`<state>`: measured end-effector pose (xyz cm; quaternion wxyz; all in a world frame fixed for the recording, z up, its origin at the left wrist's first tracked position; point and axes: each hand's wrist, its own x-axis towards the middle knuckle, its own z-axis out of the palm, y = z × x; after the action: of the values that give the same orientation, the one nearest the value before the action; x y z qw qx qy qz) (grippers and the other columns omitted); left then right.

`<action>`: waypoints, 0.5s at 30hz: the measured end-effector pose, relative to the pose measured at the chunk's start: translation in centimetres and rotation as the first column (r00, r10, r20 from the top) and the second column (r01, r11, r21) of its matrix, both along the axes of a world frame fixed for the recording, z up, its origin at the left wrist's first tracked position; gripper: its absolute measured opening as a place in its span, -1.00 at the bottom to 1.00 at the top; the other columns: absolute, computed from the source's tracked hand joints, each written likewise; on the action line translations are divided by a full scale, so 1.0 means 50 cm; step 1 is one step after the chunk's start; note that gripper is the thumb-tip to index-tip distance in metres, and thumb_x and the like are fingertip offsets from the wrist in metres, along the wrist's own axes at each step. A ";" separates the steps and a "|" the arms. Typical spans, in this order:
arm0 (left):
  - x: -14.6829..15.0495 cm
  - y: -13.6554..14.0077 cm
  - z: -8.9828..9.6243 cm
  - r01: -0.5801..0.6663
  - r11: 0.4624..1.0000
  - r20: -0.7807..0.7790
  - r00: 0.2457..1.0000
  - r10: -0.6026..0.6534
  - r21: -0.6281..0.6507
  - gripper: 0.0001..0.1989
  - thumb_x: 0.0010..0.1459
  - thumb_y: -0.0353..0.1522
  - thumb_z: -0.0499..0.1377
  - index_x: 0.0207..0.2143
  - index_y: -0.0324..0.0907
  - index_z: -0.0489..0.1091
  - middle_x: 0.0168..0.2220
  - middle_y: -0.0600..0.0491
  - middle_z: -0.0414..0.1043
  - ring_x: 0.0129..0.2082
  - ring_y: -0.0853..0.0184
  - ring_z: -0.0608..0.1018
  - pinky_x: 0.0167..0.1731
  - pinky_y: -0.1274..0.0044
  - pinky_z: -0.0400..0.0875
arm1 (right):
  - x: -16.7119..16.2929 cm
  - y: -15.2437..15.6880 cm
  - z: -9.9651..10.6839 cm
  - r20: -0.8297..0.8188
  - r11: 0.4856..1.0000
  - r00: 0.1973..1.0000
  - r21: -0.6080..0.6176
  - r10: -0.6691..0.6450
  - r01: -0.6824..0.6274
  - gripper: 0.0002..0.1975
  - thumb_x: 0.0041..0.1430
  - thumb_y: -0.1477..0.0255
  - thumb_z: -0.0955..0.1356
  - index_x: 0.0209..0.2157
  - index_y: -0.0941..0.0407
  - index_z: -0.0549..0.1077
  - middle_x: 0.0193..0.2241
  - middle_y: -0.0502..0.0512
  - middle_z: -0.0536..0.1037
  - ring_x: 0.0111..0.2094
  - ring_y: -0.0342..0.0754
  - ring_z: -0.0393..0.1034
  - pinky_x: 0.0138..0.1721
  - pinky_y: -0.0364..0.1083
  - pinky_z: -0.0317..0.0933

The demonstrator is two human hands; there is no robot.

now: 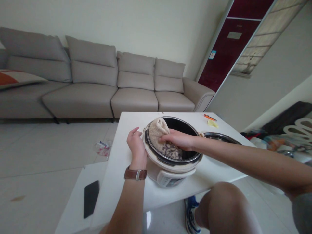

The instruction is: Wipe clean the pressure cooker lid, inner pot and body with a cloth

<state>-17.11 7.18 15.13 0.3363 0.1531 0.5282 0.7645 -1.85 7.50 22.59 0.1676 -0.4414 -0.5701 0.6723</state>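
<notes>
A white electric cooker [152,169] with a dark inner pot [182,125] stands uncovered on the white table. My right hand [179,139] reaches over the pot from the right, its fingers closed on a beige patterned cloth [157,131]. The cloth lies against the left inner wall, bunched over the rim and spread down into the pot. At the cooker's left side, my left hand [136,144] rests with its palm edge against the outer wall, fingers partly curled and apart, holding nothing. A brown watch strap is on that wrist.
A round dark-rimmed lid [221,137] lies right of the cooker, partly behind my right forearm. An orange pen [210,117] and a yellowish scrap [213,123] lie at the table's back right. A dark phone-like slab [91,199] sits on a lower surface at left. A sofa [136,97] stands beyond.
</notes>
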 end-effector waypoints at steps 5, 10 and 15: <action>0.000 0.001 0.004 -0.009 1.000 0.007 1.000 0.009 -0.010 -0.73 -0.19 -0.40 0.13 -0.37 -0.22 0.50 -0.25 -0.02 0.50 -0.12 0.19 0.51 -0.03 0.37 0.38 | -0.001 0.000 -0.003 0.154 0.995 0.987 0.069 0.054 -0.066 -0.76 -0.06 0.54 0.40 -0.26 0.16 0.55 -0.39 0.03 0.65 -0.39 -0.07 0.52 -0.28 -0.14 0.41; -0.001 0.001 0.001 -0.006 1.000 0.006 1.000 0.006 -0.013 -0.74 -0.19 -0.40 0.13 -0.38 -0.20 0.51 -0.27 0.01 0.51 -0.13 0.20 0.51 -0.02 0.36 0.38 | 0.040 0.009 0.003 0.291 0.950 0.919 0.085 0.265 -0.301 -0.82 -0.11 0.50 0.40 -0.37 0.17 0.56 -0.49 -0.03 0.60 -0.44 -0.08 0.48 -0.36 -0.15 0.37; -0.002 0.003 -0.005 -0.007 1.000 -0.012 1.000 0.007 -0.003 -0.74 -0.18 -0.40 0.13 -0.37 -0.21 0.51 -0.23 -0.01 0.51 -0.10 0.19 0.51 0.02 0.35 0.37 | 0.089 0.017 0.014 0.427 0.904 0.814 -0.021 0.394 -0.426 -0.84 -0.19 0.51 0.42 -0.43 0.16 0.56 -0.57 -0.05 0.58 -0.45 -0.06 0.49 -0.38 -0.16 0.38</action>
<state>-17.22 7.32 14.89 0.3306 0.1553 0.5318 0.7640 2.61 8.37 23.27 -0.0917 -0.4360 -0.6991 0.5593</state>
